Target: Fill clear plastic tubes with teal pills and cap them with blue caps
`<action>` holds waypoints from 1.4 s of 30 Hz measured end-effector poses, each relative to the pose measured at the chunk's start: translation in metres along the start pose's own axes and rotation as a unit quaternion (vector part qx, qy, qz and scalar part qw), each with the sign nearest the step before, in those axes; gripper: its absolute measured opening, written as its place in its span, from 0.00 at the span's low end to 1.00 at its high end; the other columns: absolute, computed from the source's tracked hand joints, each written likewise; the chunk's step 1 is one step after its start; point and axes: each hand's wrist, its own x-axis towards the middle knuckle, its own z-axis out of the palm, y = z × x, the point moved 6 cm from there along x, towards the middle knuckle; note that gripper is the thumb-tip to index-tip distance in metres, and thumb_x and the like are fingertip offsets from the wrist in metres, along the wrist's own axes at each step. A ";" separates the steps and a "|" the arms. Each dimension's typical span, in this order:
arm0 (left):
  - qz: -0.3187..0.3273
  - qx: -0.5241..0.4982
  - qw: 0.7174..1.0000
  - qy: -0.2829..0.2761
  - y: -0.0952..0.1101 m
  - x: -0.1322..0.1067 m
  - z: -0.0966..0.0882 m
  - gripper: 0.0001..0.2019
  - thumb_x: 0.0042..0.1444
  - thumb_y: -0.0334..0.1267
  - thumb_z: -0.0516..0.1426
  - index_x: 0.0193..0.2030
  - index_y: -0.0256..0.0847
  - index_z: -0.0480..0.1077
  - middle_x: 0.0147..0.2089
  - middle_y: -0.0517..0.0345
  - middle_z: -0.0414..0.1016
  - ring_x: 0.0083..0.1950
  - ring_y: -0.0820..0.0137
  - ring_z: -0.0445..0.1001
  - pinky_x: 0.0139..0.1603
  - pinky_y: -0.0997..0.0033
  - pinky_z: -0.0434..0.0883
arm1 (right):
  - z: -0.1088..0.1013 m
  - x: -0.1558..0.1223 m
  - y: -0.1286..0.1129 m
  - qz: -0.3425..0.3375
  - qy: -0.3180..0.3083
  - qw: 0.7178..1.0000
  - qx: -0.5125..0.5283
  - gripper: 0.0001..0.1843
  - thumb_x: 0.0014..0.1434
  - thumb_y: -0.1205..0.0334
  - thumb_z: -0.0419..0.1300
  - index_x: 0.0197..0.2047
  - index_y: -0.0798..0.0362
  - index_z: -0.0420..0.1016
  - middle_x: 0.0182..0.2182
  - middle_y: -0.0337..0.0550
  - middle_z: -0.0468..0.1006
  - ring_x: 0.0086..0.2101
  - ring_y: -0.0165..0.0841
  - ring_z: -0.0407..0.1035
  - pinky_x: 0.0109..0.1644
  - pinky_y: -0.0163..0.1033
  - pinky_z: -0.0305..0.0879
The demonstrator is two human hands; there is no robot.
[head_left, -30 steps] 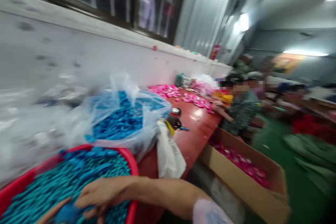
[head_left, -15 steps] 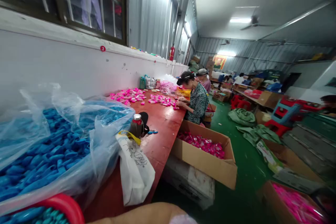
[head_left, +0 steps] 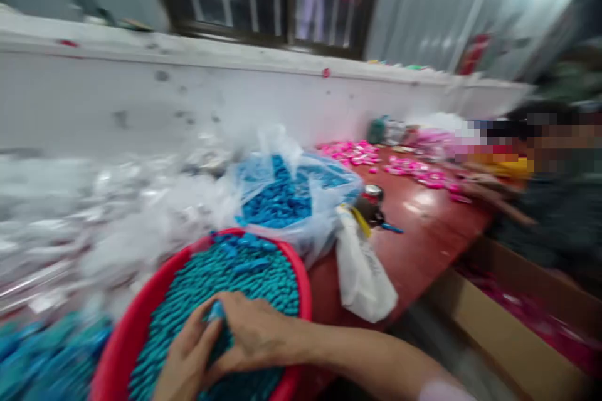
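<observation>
Over a red tub [head_left: 305, 291] of small teal pieces [head_left: 188, 294], my two hands meet. Between the fingertips is a small blue plastic piece [head_left: 215, 312], blurred and partly covered. My left hand [head_left: 185, 351] comes up from the bottom edge, its fingers closed against the piece. From the right reaches my right hand [head_left: 256, 329], with fingers curled round the piece's far side. A few larger blue plastic pieces [head_left: 251, 263] lie on top of the teal ones at the tub's back.
Behind the tub stands a clear bag of blue pieces [head_left: 282, 200]. Crumpled clear plastic [head_left: 155, 225] and teal-blue pieces [head_left: 51, 357] lie left. A white cloth bag [head_left: 364, 276], a flask [head_left: 371, 197] and pink pieces [head_left: 418, 172] occupy the red table. A co-worker's arm [head_left: 498, 197] and carton [head_left: 498, 313] are right.
The view has swung left and down, bringing the tub and both my hands into sight. Earlier only a forearm showed at the bottom edge.
</observation>
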 end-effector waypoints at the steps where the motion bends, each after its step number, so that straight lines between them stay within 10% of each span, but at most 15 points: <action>1: -0.005 -0.019 1.000 -0.013 -0.001 -0.002 -0.001 0.27 0.38 0.54 0.59 0.44 0.40 0.67 0.40 0.56 0.75 0.46 0.60 0.70 0.48 0.65 0.67 | 0.004 0.002 0.003 0.001 0.011 1.000 -0.006 0.38 0.40 0.46 0.62 0.52 0.55 0.57 0.41 0.47 0.70 0.37 0.42 0.69 0.35 0.42 0.67; 22: 0.011 -0.111 0.993 -0.042 0.016 -0.010 -0.006 0.11 0.50 0.35 0.52 0.41 0.37 0.65 0.34 0.59 0.68 0.37 0.71 0.65 0.41 0.73 0.62 | 0.027 0.008 -0.007 -0.086 0.055 0.995 0.007 0.36 0.47 0.62 0.57 0.58 0.59 0.47 0.50 0.56 0.66 0.46 0.40 0.66 0.46 0.43 0.66; 42: -0.001 -0.216 0.976 -0.008 0.008 -0.012 -0.013 0.07 0.46 0.37 0.56 0.33 0.37 0.65 0.27 0.65 0.59 0.28 0.77 0.56 0.30 0.78 0.57 | 0.045 0.021 0.003 -0.197 0.132 0.961 -0.141 0.35 0.43 0.63 0.55 0.55 0.54 0.51 0.36 0.53 0.74 0.28 0.43 0.74 0.23 0.39 0.70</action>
